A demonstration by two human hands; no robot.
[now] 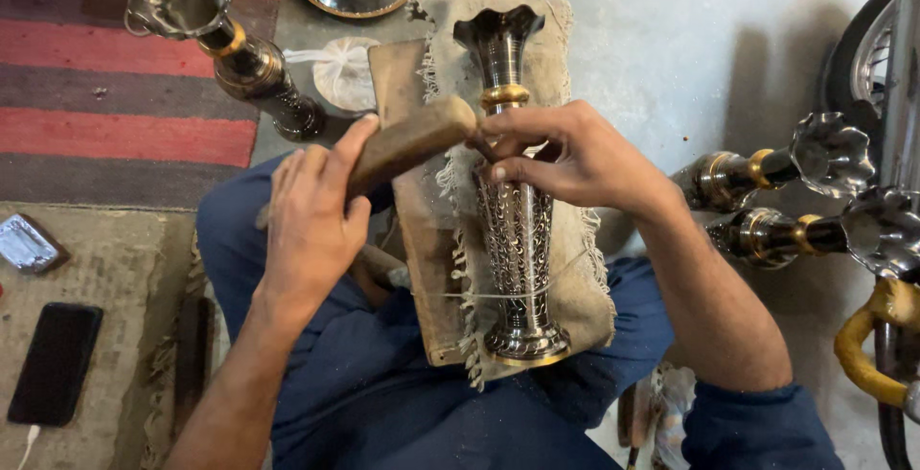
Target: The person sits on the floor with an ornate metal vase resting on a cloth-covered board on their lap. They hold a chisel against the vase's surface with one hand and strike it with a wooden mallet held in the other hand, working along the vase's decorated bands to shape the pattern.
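Left hand [311,216] grips a wooden mallet [410,139], its head just over the neck of an engraved metal vase [516,211] lying on a cloth pad [575,288] across the person's lap. Right hand [565,159] pinches a thin tool, mostly hidden, against the vase near its gold band. More vases stand upper left [230,44] and right [767,168]; phone [53,360] on mat at left.
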